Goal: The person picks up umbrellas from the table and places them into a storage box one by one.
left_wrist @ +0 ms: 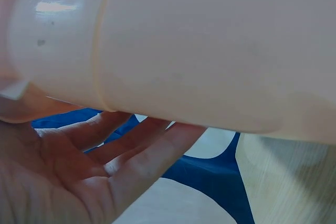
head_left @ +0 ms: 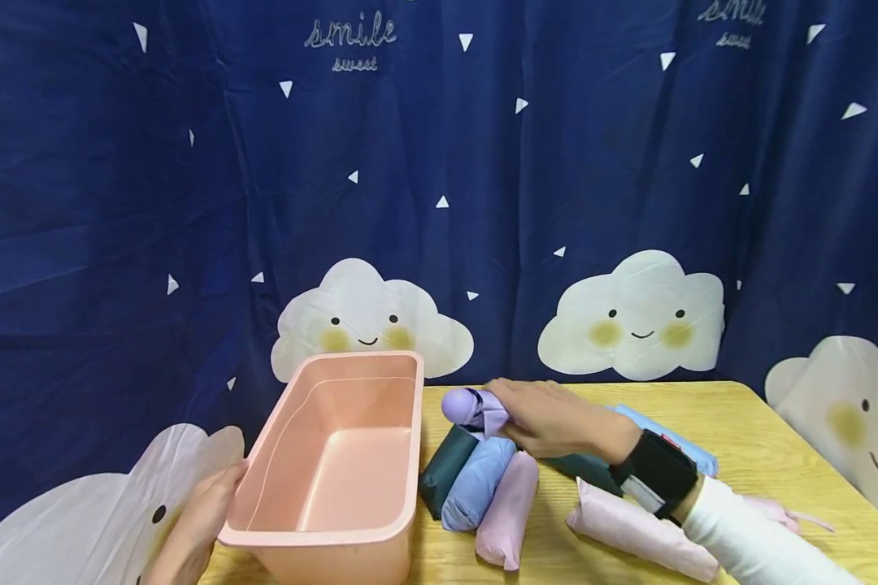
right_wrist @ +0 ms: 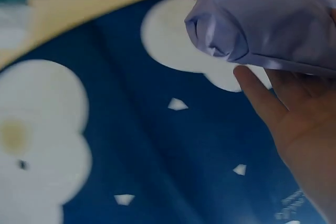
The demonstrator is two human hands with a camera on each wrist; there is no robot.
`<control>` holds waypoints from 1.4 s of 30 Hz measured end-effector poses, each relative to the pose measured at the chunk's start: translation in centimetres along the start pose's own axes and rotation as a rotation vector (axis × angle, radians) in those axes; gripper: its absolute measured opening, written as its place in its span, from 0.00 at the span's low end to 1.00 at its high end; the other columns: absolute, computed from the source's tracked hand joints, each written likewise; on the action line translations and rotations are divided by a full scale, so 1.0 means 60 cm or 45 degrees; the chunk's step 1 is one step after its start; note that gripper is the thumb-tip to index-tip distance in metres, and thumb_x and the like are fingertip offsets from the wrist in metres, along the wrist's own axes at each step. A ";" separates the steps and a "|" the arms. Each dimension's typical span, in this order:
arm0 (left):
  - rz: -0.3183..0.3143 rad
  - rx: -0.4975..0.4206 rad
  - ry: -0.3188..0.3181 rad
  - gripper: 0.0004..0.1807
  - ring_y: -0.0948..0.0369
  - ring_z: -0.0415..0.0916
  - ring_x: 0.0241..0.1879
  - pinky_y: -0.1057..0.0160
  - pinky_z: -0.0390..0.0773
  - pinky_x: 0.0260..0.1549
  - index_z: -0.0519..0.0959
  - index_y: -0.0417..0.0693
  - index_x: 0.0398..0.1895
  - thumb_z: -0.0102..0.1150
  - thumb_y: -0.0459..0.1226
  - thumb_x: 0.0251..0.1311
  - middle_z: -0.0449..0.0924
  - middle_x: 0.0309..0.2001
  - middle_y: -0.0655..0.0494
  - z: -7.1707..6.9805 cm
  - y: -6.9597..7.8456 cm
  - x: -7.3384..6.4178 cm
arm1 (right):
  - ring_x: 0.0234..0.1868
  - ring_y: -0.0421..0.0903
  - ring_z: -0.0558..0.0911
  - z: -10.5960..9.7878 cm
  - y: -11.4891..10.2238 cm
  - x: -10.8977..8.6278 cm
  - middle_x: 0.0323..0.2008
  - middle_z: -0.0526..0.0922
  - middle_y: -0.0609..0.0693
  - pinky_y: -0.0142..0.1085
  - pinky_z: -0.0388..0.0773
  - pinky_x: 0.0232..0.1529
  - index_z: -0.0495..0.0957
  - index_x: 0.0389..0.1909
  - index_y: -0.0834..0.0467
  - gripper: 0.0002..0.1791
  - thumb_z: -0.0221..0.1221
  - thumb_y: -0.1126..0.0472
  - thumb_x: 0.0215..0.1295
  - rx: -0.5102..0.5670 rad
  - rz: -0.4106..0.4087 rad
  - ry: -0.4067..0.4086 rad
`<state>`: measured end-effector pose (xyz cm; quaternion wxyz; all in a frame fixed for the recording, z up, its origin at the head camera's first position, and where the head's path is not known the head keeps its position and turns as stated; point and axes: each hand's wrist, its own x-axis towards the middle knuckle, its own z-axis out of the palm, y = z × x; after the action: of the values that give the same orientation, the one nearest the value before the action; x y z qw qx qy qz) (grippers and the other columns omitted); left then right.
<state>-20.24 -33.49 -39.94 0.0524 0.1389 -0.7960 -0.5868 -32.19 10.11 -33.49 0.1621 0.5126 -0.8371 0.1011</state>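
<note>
My right hand [head_left: 545, 414] grips a purple folded umbrella [head_left: 488, 410], its round handle end pointing left towards the tub. In the right wrist view the umbrella's gathered fabric end [right_wrist: 220, 32] shows, with the fingers along its underside. Below that hand lie a dark green roll [head_left: 449, 467], a blue roll [head_left: 480, 483] and a pink roll [head_left: 508, 510], side by side like folded umbrellas. A deep pink plastic tub [head_left: 417, 406] stands to their left. My left hand [head_left: 203, 520] touches its outer left side near the rim, fingers extended in the left wrist view.
More wrapped rolls lie right of and under the right forearm: a light pink one [head_left: 640, 532], a light blue one [head_left: 673, 443] and a dark green one [head_left: 585, 470]. The wooden table [head_left: 768, 439] ends at a navy curtain [head_left: 483, 162] with clouds.
</note>
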 end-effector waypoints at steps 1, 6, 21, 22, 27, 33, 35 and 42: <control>0.002 0.004 -0.002 0.32 0.57 0.77 0.36 0.63 0.76 0.34 0.66 0.21 0.55 0.35 0.48 0.70 0.79 0.42 0.38 -0.001 0.000 0.001 | 0.32 0.33 0.71 -0.009 -0.006 0.018 0.35 0.71 0.34 0.31 0.72 0.31 0.67 0.51 0.47 0.18 0.56 0.56 0.60 0.005 0.001 -0.011; 0.000 0.028 0.003 0.32 0.57 0.77 0.36 0.63 0.76 0.33 0.67 0.22 0.54 0.35 0.47 0.70 0.79 0.41 0.38 -0.004 0.000 0.002 | 0.28 0.35 0.72 -0.039 -0.048 0.111 0.31 0.72 0.38 0.31 0.71 0.28 0.67 0.48 0.51 0.16 0.54 0.54 0.59 -0.033 -0.024 -0.077; -0.005 0.047 0.024 0.31 0.55 0.76 0.37 0.62 0.75 0.34 0.68 0.21 0.52 0.36 0.46 0.70 0.78 0.41 0.37 -0.011 -0.004 -0.004 | 0.26 0.35 0.74 0.029 -0.186 0.347 0.27 0.74 0.41 0.25 0.69 0.28 0.74 0.38 0.53 0.10 0.59 0.57 0.55 0.107 -0.153 -0.492; -0.005 0.037 0.029 0.30 0.55 0.76 0.37 0.61 0.76 0.34 0.69 0.21 0.52 0.36 0.46 0.70 0.78 0.41 0.37 -0.010 -0.004 -0.004 | 0.24 0.36 0.73 0.033 -0.192 0.353 0.23 0.74 0.41 0.27 0.69 0.25 0.74 0.32 0.52 0.06 0.60 0.58 0.53 0.088 -0.134 -0.513; 0.014 0.015 0.006 0.30 0.54 0.76 0.38 0.61 0.75 0.36 0.68 0.21 0.53 0.36 0.46 0.71 0.78 0.42 0.37 -0.001 -0.004 -0.001 | 0.19 0.39 0.71 0.045 -0.216 0.355 0.16 0.70 0.40 0.33 0.64 0.20 0.70 0.16 0.49 0.07 0.60 0.59 0.44 0.174 0.246 -0.693; 0.013 0.003 0.030 0.28 0.56 0.76 0.36 0.62 0.75 0.35 0.71 0.21 0.49 0.36 0.44 0.70 0.79 0.39 0.40 0.004 -0.003 0.001 | 0.16 0.40 0.69 0.056 -0.235 0.331 0.12 0.70 0.41 0.34 0.65 0.16 0.76 0.10 0.50 0.07 0.65 0.63 0.30 0.412 0.693 -0.587; 0.017 -0.010 0.030 0.28 0.57 0.76 0.35 0.62 0.75 0.34 0.71 0.21 0.49 0.36 0.44 0.70 0.79 0.39 0.39 0.006 -0.003 0.002 | 0.15 0.39 0.66 0.063 -0.237 0.327 0.10 0.67 0.40 0.32 0.64 0.15 0.78 0.09 0.50 0.06 0.65 0.64 0.30 0.341 0.666 -0.627; 0.021 -0.007 0.029 0.30 0.56 0.77 0.37 0.63 0.75 0.34 0.67 0.20 0.53 0.36 0.45 0.71 0.78 0.42 0.35 0.006 -0.001 0.003 | 0.12 0.39 0.61 0.092 -0.252 0.320 0.06 0.58 0.39 0.33 0.58 0.11 0.78 0.04 0.48 0.08 0.67 0.63 0.25 0.196 0.648 -0.624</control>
<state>-20.48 -33.24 -40.11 0.0666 0.1390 -0.7948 -0.5870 -27.75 -14.48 -31.37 -0.1127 0.3076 -0.9418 0.0750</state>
